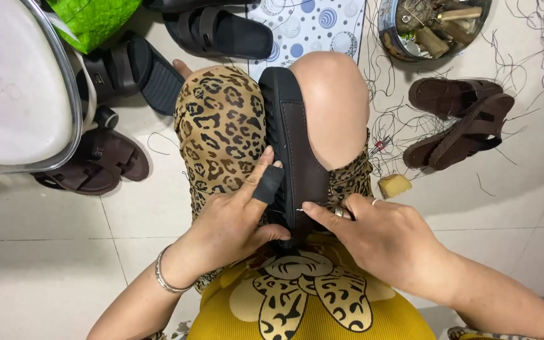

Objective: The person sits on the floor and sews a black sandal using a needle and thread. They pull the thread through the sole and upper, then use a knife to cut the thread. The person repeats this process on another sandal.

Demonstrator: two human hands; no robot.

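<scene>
A dark brown sandal with a black ridged sole (288,135) stands on edge, wedged between my knees. My left hand (237,217) grips its near end, thumb underneath, and the index finger wears a black finger guard lying along the sole. My right hand (373,236) pinches a thin needle at the sandal's edge near the sole seam; a ring sits on one finger. A silver bangle circles my left wrist.
Brown sandals (458,119) lie at the right among loose black thread. A round tin of tools (432,25) sits at the top right. A yellow wax block (394,185) lies by my knee. More sandals (99,160) and a white basin (17,82) are at the left.
</scene>
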